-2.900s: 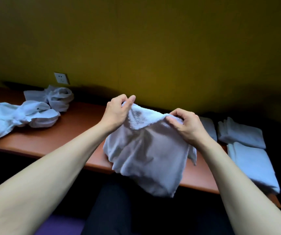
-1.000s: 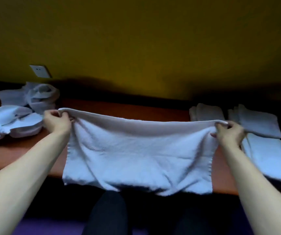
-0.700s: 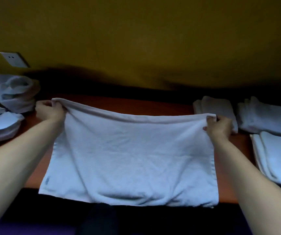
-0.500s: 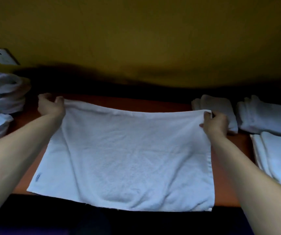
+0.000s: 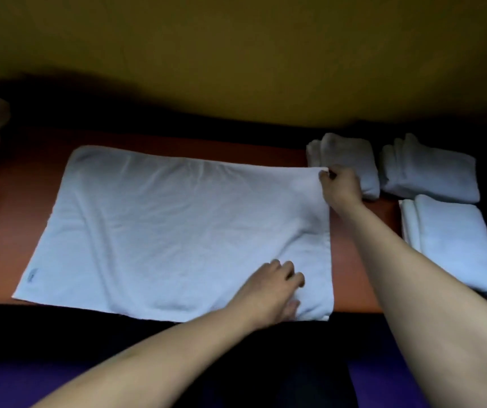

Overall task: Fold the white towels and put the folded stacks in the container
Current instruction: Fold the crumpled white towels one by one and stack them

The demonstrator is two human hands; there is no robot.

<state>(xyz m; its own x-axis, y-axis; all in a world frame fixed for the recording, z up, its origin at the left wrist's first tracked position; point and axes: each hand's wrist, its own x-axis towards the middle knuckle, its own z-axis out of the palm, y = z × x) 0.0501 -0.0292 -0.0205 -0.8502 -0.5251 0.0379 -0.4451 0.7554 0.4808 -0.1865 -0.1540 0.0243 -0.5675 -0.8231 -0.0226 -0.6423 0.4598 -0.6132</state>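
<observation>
**Towel flat, both hands at its right edge**

One white towel (image 5: 174, 231) lies spread on the desk (image 5: 360, 269), its near edge at the desk's front lip. The right hand (image 5: 341, 185) pinches its far right corner; the left hand (image 5: 268, 290) grips near the near right corner. Three folded towels (image 5: 430, 178) lie just right; bare desk shows left.

Head view, down onto table (image 5: 351, 278)
</observation>
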